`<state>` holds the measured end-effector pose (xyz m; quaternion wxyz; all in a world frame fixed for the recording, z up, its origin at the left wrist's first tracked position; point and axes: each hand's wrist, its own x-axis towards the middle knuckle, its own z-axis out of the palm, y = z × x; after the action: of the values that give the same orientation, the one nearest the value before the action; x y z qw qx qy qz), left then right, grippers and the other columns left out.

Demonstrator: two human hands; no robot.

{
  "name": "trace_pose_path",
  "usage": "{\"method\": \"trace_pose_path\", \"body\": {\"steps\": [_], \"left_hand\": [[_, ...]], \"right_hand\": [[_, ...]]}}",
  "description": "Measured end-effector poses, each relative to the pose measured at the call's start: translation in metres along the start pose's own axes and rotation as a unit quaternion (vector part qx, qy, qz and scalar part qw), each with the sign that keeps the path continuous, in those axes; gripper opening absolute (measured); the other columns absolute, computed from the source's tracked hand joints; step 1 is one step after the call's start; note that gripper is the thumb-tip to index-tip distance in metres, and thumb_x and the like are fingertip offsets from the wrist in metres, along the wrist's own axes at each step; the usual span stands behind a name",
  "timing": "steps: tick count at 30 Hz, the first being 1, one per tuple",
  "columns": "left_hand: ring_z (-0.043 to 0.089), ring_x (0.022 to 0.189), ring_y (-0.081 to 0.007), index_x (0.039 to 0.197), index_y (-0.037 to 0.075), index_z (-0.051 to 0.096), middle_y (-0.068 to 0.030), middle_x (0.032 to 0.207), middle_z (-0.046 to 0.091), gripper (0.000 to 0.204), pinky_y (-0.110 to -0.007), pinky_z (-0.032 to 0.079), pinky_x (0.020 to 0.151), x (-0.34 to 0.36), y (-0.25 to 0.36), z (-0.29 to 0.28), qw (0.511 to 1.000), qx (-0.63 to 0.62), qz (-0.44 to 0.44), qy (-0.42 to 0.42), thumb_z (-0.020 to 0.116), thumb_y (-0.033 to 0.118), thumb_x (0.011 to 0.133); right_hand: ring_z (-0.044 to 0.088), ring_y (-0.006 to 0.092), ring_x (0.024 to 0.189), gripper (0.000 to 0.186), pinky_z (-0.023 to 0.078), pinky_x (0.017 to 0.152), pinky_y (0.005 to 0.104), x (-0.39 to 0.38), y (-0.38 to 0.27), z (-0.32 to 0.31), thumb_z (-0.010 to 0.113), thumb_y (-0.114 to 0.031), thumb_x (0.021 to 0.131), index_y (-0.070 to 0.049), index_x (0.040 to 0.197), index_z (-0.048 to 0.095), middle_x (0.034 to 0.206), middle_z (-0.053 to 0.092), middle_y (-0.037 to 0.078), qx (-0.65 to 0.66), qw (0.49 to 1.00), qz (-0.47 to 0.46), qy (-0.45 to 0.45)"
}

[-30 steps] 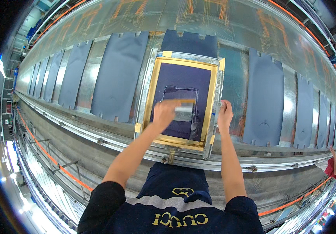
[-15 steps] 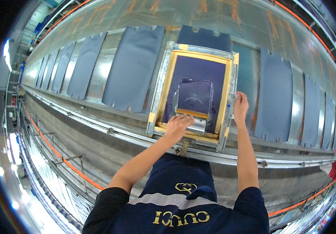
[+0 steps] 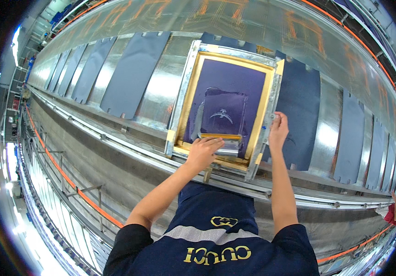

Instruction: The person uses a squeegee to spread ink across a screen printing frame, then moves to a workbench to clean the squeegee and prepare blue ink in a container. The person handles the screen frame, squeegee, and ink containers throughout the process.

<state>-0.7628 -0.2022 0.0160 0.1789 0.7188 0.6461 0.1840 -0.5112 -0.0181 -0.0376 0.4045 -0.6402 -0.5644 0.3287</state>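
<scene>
Near frame's front edge: left hand [image 3: 203,152] fingers still clamped on squeegee [image 3: 221,142], pulled nearer; right hand [image 3: 278,131] keeps gripping screen frame [image 3: 267,115].

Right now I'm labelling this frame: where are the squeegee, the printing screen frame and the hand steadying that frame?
squeegee [image 3: 221,136], head view, on its wooden handle bar.
printing screen frame [image 3: 185,87], head view, on its left metal rail.
right hand [image 3: 278,130], head view, on its back.

Your left hand [image 3: 203,152] curls closed at frame centre, your right hand [image 3: 278,131] grips just right of it, both forearms outstretched
</scene>
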Motion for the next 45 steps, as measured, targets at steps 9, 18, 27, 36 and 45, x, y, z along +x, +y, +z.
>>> {"method": "trace_pose_path", "body": {"steps": [9,18,27,36,45], "left_hand": [[0.063,0.124,-0.0243,0.128,0.019,0.071,0.0024,0.137,0.068,0.057,-0.043,0.048,0.095,-0.06,-0.086,-0.038,0.999,0.031,0.006,0.004,0.076,0.009,0.072],[0.068,0.115,-0.0252,0.118,0.022,0.077,-0.0011,0.125,0.074,0.044,-0.045,0.052,0.094,-0.001,-0.115,-0.023,0.996,0.08,0.032,0.015,0.065,0.003,0.08],[0.072,0.103,-0.0253,0.103,0.018,0.079,-0.0044,0.111,0.078,0.036,-0.044,0.054,0.088,0.114,-0.135,-0.014,0.997,0.037,-0.011,0.065,0.064,-0.001,0.077],[0.072,0.106,-0.0214,0.105,0.018,0.079,-0.0006,0.114,0.078,0.04,-0.041,0.053,0.084,0.049,-0.12,-0.019,0.997,-0.011,0.017,0.078,0.067,-0.004,0.074],[0.073,0.105,-0.0233,0.101,0.015,0.078,-0.0029,0.111,0.078,0.03,-0.046,0.053,0.087,0.073,-0.127,-0.001,0.998,0.01,-0.002,0.058,0.063,-0.003,0.082]], "right_hand": [[0.056,0.0239,0.065,0.018,0.047,0.066,0.0395,-0.034,-0.022,0.085,0.053,-0.018,0.107,-0.008,0.115,0.066,0.076,0.061,0.013,-0.035,0.999,0.033,0.004],[0.052,0.0144,0.06,0.021,0.044,0.059,0.0357,-0.028,-0.002,0.095,0.051,-0.019,0.108,-0.008,0.115,0.068,0.068,0.054,0.005,-0.061,0.998,0.017,0.029],[0.051,0.0227,0.062,0.02,0.043,0.062,0.0389,-0.024,-0.016,0.089,0.052,-0.02,0.108,-0.008,0.115,0.067,0.075,0.058,0.013,-0.041,0.995,0.092,-0.018],[0.048,0.0188,0.062,0.018,0.042,0.061,0.0367,-0.025,-0.018,0.088,0.053,-0.018,0.107,-0.008,0.115,0.066,0.073,0.054,0.009,-0.047,0.995,0.091,-0.009],[0.045,0.0117,0.059,0.022,0.039,0.057,0.0325,-0.029,-0.004,0.088,0.052,-0.02,0.109,-0.006,0.116,0.067,0.069,0.05,0.003,-0.044,0.997,0.064,0.006]]}}
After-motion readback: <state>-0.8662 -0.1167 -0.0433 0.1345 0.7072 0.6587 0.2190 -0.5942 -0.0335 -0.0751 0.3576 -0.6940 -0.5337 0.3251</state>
